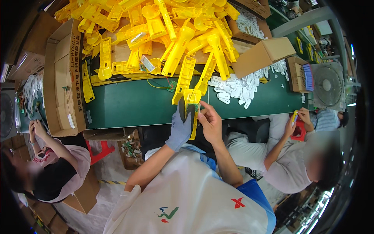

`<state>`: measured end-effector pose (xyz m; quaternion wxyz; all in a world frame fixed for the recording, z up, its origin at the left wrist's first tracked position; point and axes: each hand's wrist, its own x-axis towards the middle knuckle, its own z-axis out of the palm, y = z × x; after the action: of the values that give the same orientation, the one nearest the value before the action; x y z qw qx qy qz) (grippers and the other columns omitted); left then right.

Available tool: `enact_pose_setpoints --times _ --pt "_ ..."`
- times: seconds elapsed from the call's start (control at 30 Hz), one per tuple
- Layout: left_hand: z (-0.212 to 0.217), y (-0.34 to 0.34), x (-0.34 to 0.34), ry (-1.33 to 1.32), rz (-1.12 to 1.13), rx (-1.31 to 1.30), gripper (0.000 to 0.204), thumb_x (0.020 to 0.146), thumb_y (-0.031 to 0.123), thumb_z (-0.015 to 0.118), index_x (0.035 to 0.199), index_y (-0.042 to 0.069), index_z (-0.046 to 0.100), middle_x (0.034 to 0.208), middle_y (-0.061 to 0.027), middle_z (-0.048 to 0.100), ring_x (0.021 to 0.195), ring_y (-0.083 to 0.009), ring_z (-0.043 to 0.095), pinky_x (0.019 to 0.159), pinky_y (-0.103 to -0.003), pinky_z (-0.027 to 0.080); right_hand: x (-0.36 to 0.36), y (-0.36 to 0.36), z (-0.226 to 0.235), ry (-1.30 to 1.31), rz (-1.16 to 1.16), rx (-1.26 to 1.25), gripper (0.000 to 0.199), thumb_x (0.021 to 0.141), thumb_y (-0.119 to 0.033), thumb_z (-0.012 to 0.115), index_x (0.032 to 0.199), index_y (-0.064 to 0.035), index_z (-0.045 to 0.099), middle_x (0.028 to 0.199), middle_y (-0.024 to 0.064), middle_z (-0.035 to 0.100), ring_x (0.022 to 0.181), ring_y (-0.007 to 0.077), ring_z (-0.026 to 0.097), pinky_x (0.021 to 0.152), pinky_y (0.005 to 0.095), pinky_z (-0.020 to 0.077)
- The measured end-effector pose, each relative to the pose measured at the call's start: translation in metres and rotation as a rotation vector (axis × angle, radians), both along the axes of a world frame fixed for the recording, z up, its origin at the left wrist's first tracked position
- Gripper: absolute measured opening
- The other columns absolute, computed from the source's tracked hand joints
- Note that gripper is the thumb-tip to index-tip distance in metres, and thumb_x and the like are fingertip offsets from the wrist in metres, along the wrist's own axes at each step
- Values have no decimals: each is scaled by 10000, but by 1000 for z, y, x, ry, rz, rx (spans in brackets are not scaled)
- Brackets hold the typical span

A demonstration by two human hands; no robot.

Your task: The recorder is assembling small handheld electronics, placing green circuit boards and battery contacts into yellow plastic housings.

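My left hand [180, 128], in a grey glove with dark fingertips, grips a yellow plastic housing [192, 95] at the table's front edge. A small green circuit board [197, 109] shows at the housing, between my two hands. My bare right hand [211, 124] is closed in a pinch beside the board; a small pale edge shows at its fingertips, too small to name. Just beyond, more yellow housings [185, 74] lie on the table. A second green circuit board [172, 85] rests there, its thin wires running to a white rectangular piece [147, 64].
A large heap of yellow housings [156, 27] covers the far side of the green table [128, 103]. White oval pieces [235, 87] are piled to the right by a tilted cardboard box [269, 54]. An open carton [62, 78] stands left. Co-workers sit on both sides; a fan [328, 85] is far right.
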<state>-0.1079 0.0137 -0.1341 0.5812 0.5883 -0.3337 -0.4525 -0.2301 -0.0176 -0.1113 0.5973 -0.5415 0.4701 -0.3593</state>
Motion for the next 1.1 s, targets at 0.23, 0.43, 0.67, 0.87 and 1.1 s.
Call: enact_pose_setpoints --times 0.23,0.43,0.67,0.87,1.1 --pt "9 0 -1 -11 -2 1 444 983 167 520 1368 -30 421 992 -206 656 860 -323 661 716 -377 502 -3 -3 -2 -200 -38 103 446 888 60 645 1321 22 544 1058 69 653 909 111 617 800 229 491" --pt "13 2 2 -137 -9 -89 435 977 182 523 1356 -14 439 1038 -213 645 915 -336 657 780 -385 512 -4 0 -3 -241 -2 114 450 870 94 653 1308 15 589 1216 105 625 990 125 624 850 239 511" --pt "7 -3 4 -356 -57 -169 393 966 167 524 1313 -10 466 1104 -241 611 991 -386 633 850 -407 504 -5 4 2 -194 22 -64 422 899 83 634 1311 9 589 1257 106 606 1016 128 620 877 241 514" --pt "8 -4 10 -277 -150 -115 302 941 134 536 1205 -10 514 1058 -240 614 944 -415 620 803 -423 502 3 11 -5 -179 -72 -1 412 931 78 590 1337 16 567 1230 86 617 1008 101 597 869 226 486" --pt "9 2 9 -218 -126 -127 264 920 95 532 1164 -4 555 1015 -198 628 894 -333 636 775 -370 510 9 19 -5 -160 -147 -75 392 939 57 590 1329 15 576 1224 81 620 989 89 592 836 213 485"
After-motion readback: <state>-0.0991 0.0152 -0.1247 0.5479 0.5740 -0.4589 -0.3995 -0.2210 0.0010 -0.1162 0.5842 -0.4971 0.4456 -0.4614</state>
